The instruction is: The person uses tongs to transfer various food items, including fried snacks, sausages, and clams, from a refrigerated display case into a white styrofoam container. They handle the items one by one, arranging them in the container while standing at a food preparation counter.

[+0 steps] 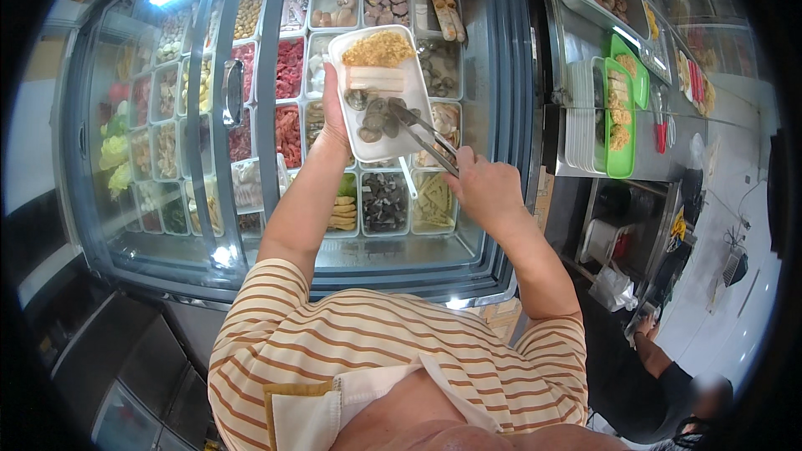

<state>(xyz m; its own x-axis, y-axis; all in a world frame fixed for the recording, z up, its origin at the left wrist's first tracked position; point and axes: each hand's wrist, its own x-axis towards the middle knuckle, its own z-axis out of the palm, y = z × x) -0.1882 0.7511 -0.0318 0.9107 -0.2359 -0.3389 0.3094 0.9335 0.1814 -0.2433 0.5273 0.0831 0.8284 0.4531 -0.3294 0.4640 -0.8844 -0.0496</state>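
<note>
My left hand (pixel 332 113) grips the left edge of a white rectangular tray (pixel 399 149) and holds it over the containers of a chilled display case. At the tray's far end lies a heap of golden, crumbly food (pixel 378 48). Pale stick-shaped pieces (pixel 374 78) rest side by side in its middle. Nearer to me are dark grey-green lumps, apparently shellfish (pixel 378 120). My right hand (pixel 489 190) is closed around metal tongs (pixel 436 144), whose tips touch or hover at the shellfish; I cannot tell whether they grip one.
The glass-topped display case (pixel 401 280) holds several white bins of meat, mushrooms and greens. A white handle (pixel 408 178) sticks up from one bin. To the right, a counter carries stacked white trays (pixel 582 117) and a green tray (pixel 619 163). Another person (pixel 647 367) is at lower right.
</note>
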